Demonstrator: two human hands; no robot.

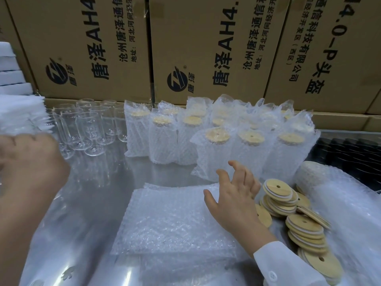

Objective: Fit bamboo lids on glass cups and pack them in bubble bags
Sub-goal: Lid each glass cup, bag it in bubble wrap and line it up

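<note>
1. At the far left, a stack of white foam sheets (14,79) stood against the cardboard boxes (86,48) that lined the far side of the bench (99,193).
2. The left hand (31,153) hung at the near left with its back to the camera. It was blurred and its fingers were hidden, so its grip could not be told.
3. Just beyond that hand, bare glass cups (86,129) stood upright in a cluster, without lids.
4. In the near middle, a flat stack of bubble bags (169,219) lay on the bench.
5. The right hand (235,201), in a white sleeve (288,263), hovered over the right edge of that stack. Its fingers were spread and its grip was wide open, holding nothing.
6. Behind it, from the middle to the far right, packed cups (214,149) stood upright in bubble bags, their bamboo tops showing through.
7. At the near right, just beside the right hand, loose bamboo lids (305,226) lay in leaning piles.
</note>
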